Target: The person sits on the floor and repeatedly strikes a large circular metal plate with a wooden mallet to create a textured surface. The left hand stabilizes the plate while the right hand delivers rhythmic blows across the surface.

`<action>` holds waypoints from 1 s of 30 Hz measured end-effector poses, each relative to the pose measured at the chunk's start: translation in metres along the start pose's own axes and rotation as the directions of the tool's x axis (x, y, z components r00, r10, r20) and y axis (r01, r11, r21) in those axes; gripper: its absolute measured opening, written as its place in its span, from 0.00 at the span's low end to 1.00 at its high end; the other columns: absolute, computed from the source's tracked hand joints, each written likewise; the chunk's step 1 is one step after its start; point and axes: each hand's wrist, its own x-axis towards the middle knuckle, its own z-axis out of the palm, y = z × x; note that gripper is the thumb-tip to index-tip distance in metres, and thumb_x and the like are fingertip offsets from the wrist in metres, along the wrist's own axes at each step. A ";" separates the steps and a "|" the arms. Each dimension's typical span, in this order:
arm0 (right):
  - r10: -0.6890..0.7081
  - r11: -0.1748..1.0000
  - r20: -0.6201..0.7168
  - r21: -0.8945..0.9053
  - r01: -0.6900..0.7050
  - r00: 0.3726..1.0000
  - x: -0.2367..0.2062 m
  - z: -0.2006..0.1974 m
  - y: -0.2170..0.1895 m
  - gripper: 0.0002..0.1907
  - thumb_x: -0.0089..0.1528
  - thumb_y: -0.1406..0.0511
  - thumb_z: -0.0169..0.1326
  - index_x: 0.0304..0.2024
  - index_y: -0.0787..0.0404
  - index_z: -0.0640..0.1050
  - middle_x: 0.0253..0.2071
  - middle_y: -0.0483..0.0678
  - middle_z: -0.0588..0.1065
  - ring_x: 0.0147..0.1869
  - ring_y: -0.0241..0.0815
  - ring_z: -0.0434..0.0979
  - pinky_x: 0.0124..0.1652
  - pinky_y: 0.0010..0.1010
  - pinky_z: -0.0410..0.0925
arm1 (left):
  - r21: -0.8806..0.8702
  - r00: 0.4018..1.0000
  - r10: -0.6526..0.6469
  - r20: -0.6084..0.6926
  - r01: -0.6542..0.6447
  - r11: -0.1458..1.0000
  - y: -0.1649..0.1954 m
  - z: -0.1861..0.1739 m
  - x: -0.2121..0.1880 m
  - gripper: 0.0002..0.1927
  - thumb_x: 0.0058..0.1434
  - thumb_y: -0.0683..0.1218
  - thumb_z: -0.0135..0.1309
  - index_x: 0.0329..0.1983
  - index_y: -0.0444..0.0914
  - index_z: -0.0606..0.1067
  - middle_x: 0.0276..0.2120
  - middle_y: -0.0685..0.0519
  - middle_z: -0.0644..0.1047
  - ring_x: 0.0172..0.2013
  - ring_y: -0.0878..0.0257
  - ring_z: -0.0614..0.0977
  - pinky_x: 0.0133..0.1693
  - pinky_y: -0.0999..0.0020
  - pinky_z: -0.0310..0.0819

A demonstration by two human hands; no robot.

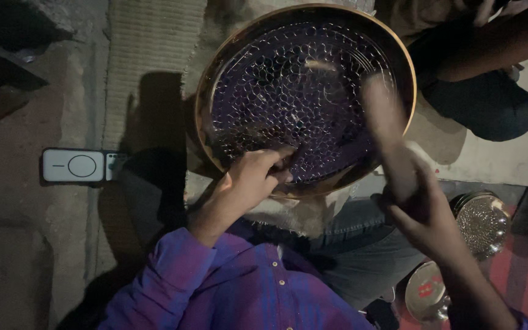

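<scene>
A large round metal dish (304, 91) with a hammered, dimpled surface and a golden rim stands tilted in front of me. My left hand (253, 178) grips a small dark tool against the dish's lower inside edge. My right hand (424, 211) is closed around a wooden mallet (386, 131), which is blurred with motion over the dish's right side. I wear a purple shirt and grey jeans.
A white phone with a power bank (80, 165) lies on the floor at left. A small dimpled metal bowl (483, 223) and a round tin (426, 292) sit at lower right. Another person's legs (484, 91) are at upper right. A pale mat (148, 55) runs along the floor.
</scene>
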 end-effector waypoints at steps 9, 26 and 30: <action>-0.269 0.948 -0.004 -0.178 0.264 0.963 -0.011 0.012 0.034 0.42 0.57 0.71 0.58 0.74 0.53 0.59 0.50 0.57 0.76 0.51 0.48 0.78 0.49 0.36 0.71 | -0.017 0.991 0.136 0.018 -0.136 0.991 0.002 0.001 0.005 0.21 0.59 0.45 0.61 0.56 0.40 0.78 0.45 0.43 0.82 0.46 0.49 0.85 0.46 0.58 0.78; 0.166 0.626 0.188 -0.779 0.044 0.968 0.022 -0.023 -0.035 0.47 0.64 0.63 0.64 0.79 0.39 0.55 0.64 0.49 0.76 0.57 0.45 0.82 0.56 0.35 0.75 | 0.042 0.979 0.096 -0.181 -0.090 0.995 -0.005 0.010 -0.009 0.21 0.60 0.47 0.62 0.55 0.38 0.75 0.41 0.41 0.81 0.42 0.44 0.84 0.39 0.54 0.77; -0.187 0.822 0.271 -0.484 0.301 0.944 0.033 -0.017 -0.058 0.44 0.63 0.65 0.55 0.78 0.45 0.51 0.58 0.58 0.76 0.54 0.52 0.80 0.48 0.39 0.75 | 0.070 0.975 0.091 -0.205 -0.078 0.995 -0.006 0.013 -0.010 0.19 0.62 0.46 0.61 0.55 0.38 0.75 0.40 0.43 0.82 0.42 0.46 0.85 0.41 0.55 0.77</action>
